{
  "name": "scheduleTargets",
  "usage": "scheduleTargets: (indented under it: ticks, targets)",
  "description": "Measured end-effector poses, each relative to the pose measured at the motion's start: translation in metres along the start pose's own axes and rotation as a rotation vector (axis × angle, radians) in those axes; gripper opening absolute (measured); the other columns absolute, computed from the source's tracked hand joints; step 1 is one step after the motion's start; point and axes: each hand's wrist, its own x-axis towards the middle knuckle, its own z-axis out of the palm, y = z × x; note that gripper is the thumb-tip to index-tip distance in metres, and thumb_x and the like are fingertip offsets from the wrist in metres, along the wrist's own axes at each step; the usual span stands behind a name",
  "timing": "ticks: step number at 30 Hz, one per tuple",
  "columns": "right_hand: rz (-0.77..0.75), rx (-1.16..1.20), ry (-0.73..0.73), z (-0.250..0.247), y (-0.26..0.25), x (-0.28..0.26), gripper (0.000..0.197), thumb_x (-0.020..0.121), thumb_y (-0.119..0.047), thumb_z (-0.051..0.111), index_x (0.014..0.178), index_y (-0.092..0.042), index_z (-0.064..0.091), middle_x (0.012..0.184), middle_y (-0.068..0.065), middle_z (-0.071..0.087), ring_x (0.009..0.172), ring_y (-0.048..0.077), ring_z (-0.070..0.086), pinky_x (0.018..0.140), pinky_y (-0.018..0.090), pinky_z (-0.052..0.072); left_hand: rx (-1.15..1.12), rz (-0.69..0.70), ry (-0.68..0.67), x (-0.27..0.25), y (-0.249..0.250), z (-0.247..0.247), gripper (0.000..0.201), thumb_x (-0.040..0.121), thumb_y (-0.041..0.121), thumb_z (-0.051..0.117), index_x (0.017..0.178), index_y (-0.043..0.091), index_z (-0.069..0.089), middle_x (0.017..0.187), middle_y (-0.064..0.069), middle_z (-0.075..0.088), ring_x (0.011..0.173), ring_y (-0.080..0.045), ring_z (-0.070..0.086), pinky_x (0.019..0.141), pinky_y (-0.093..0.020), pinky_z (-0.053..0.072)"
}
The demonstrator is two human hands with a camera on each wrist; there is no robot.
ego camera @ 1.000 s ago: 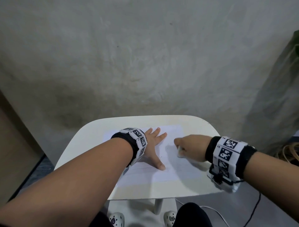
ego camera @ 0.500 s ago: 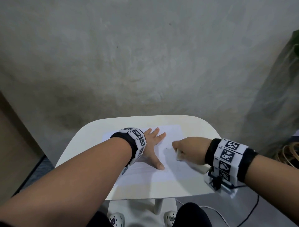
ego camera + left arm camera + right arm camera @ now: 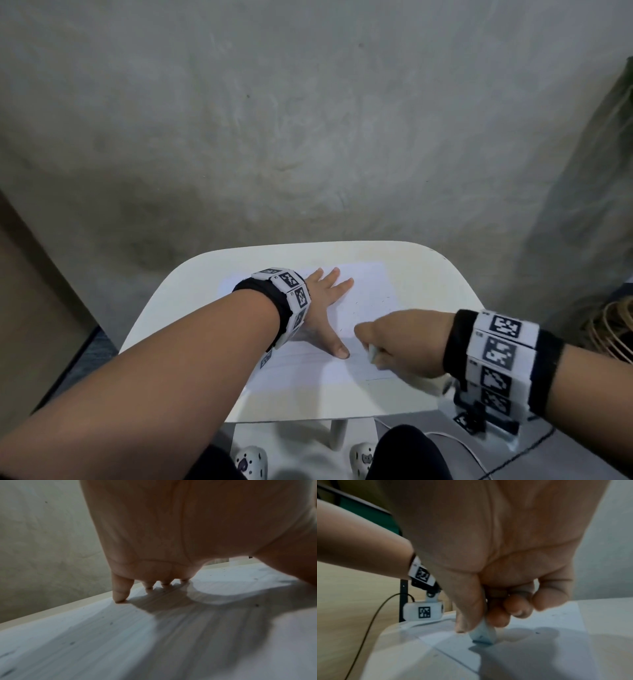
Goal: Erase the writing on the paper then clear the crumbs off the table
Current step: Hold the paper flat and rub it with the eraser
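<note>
Left hand (image 3: 325, 308) is lying flat on the paper (image 3: 308, 373), fingers spread and straight, thumb pointing toward the lower centre of the head view, holding nothing. Right hand (image 3: 400, 339) is sitting just right of that thumb, its grip clamped on a white eraser (image 3: 371, 353) that is only peeking out as a sliver here. Paper is lying centre of the white table (image 3: 191, 284).

Right wrist view is showing what the head view is hiding: eraser (image 3: 483, 634) pinched between thumb and curled fingers (image 3: 517, 607), its bottom edge touching the paper (image 3: 547, 622), dark specks beside it. Left wrist camera module is sitting at centre left of that frame.

Left wrist view is showing fingertips (image 3: 120, 596) pressing down on the paper (image 3: 85, 635), crumbs (image 3: 256, 605) scattered as small dark specks; eraser is out of that frame.
</note>
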Motion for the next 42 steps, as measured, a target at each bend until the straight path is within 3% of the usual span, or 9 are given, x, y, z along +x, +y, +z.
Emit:
scheduleTargets:
  ticks: [7,11,14,19,26,31,36,39,42]
  targets:
    - [0.029,0.079,0.181,-0.032,0.005,0.002,0.002,0.095,-0.016,0.044,0.093,-0.015,0.043,0.094,0.007,0.061,0.082,0.023,0.05,0.08,0.033,0.042,-0.008,0.006,-0.007,0.001,-0.004,0.001,0.13,0.064,0.076,0.068,0.147,0.038,-0.024,0.156,0.01,-0.031,0.145,-0.019,-0.024,0.114,-0.058,-0.003]
    - [-0.025,0.028,0.036,-0.008,0.0,-0.006,0.011,0.089,-0.01,0.048,0.094,-0.019,0.044,0.099,0.003,0.067,0.089,0.026,0.061,0.084,0.038,0.048,0.003,-0.008,-0.008,0.002,-0.003,0.002,0.13,0.063,0.077,0.068,0.147,0.039,-0.024,0.155,0.01,-0.031,0.145,-0.018,-0.025,0.113,-0.059,-0.003]
    - [-0.044,0.005,-0.064,-0.013,0.002,-0.015,0.011,0.088,-0.01,0.048,0.088,-0.021,0.046,0.087,-0.003,0.059,0.079,0.02,0.05,0.074,0.031,0.04,-0.002,0.001,-0.008,0.003,-0.002,0.003,0.131,0.062,0.078,0.067,0.146,0.039,-0.025,0.155,0.01,-0.032,0.145,-0.018,-0.025,0.113,-0.059,-0.003]
    - [0.04,-0.007,0.218,-0.032,0.001,-0.002,0.006,0.096,-0.017,0.041,0.09,-0.015,0.042,0.09,0.003,0.055,0.082,0.022,0.048,0.075,0.03,0.037,-0.007,0.0,-0.009,0.001,-0.004,0.001,0.131,0.063,0.076,0.069,0.147,0.038,-0.024,0.156,0.009,-0.03,0.145,-0.02,-0.024,0.114,-0.059,-0.003]
    - [-0.038,0.009,-0.025,-0.014,-0.003,-0.009,0.013,0.086,-0.014,0.056,0.083,-0.021,0.045,0.092,0.004,0.067,0.083,0.023,0.056,0.081,0.035,0.046,0.011,-0.011,-0.013,-0.001,0.0,0.0,0.129,0.065,0.075,0.068,0.147,0.038,-0.024,0.155,0.01,-0.031,0.145,-0.018,-0.025,0.114,-0.058,-0.001]
    - [0.077,-0.008,0.188,-0.032,0.001,-0.002,0.003,0.095,-0.013,0.043,0.092,-0.014,0.041,0.091,0.003,0.055,0.081,0.023,0.048,0.071,0.029,0.039,0.004,-0.005,-0.026,-0.002,0.0,-0.001,0.13,0.064,0.075,0.068,0.147,0.038,-0.025,0.155,0.01,-0.032,0.145,-0.019,-0.025,0.113,-0.059,-0.003]
    - [0.024,-0.038,0.06,-0.009,-0.004,-0.003,0.014,0.092,-0.015,0.054,0.095,-0.018,0.04,0.098,0.003,0.064,0.086,0.022,0.057,0.083,0.034,0.048,0.009,-0.001,-0.04,-0.001,0.002,-0.002,0.131,0.064,0.075,0.069,0.147,0.037,-0.025,0.155,0.009,-0.033,0.145,-0.02,-0.026,0.113,-0.059,-0.003]
    - [-0.008,0.03,-0.065,-0.014,0.001,-0.008,0.011,0.09,-0.017,0.055,0.092,-0.019,0.045,0.096,0.006,0.067,0.083,0.019,0.057,0.074,0.027,0.045,0.008,0.0,-0.043,-0.001,0.003,-0.002,0.131,0.064,0.075,0.069,0.147,0.037,-0.025,0.155,0.009,-0.033,0.144,-0.019,-0.026,0.113,-0.059,-0.003]
    - [0.038,0.159,0.025,-0.029,0.006,-0.007,0.003,0.091,-0.014,0.049,0.089,-0.016,0.048,0.094,0.01,0.066,0.08,0.019,0.051,0.073,0.027,0.038,0.005,0.002,-0.029,-0.002,0.002,-0.001,0.131,0.064,0.075,0.069,0.147,0.037,-0.024,0.155,0.009,-0.032,0.145,-0.019,-0.025,0.114,-0.058,-0.002]
